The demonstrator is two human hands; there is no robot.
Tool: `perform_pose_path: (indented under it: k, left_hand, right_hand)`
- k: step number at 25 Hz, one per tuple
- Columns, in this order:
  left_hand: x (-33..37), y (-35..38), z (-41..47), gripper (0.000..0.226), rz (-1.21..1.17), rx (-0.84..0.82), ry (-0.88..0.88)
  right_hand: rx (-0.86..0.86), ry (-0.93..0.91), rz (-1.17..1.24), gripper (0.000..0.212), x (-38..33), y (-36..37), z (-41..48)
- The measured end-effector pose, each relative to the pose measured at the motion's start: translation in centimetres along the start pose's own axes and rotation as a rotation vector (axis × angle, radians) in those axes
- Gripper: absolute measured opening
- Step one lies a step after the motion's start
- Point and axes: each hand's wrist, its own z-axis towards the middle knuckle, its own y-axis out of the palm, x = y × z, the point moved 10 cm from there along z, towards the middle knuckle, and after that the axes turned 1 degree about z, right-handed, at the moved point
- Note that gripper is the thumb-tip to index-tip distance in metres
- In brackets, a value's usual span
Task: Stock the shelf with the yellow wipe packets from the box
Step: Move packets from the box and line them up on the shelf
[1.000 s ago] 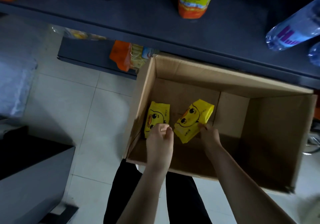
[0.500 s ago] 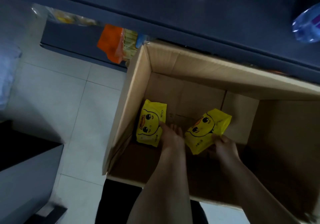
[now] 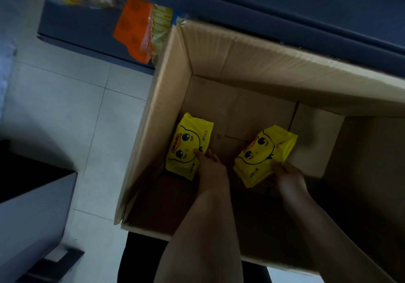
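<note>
Packets like these two would likely be light and soft, a slack stack of damp wipes in slick printed film, so they should give under the fingers and could slip if squeezed by the flat faces alone. The best hold seemed to be along an edge or across a short end, thumb on the face and fingers beneath.

Both lay down on the floor of the cardboard box [image 3: 168, 90], not yet on the shelf [image 3: 285, 2] beyond the hands. The left hand [image 3: 210, 169] pinched the left packet [image 3: 186, 147] at its near edge, thumb on the printed duck face, with the packet close to the box wall outboard of that hand. The right hand [image 3: 289, 178] had its fingers curled round the near corner of the right packet [image 3: 266, 153], which sat tilted just ahead of it.

The fingers under each packet were hidden, so how deep either grip went could not be told. The light was dim, the box ran out of view past the right hand, and the small print could not be read. An orange pack [image 3: 133, 31] on a lower shelf [image 3: 76, 26] beyond the left hand was blurred.
</note>
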Motion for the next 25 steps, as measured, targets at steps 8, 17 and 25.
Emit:
perform_pose_path:
  k: [8,17,25]
  left_hand:
    - [0.4,-0.9,-2.9,0.059,-0.156,-0.231,-0.008]
    - [-5.6,-9.2,-9.7,0.031,-1.485,0.293,-0.173]
    - [-9.6,-19.2,-22.0,0.013,-1.6,0.403,0.343]
  right_hand:
    - [0.044,-0.145,-0.159,0.029,-3.9,-2.9,-3.2]
    - [0.194,-0.419,-0.058,0.022,-9.4,-7.7,-10.2]
    - [0.236,-0.439,0.403,0.024,-11.0,-10.8,-24.2]
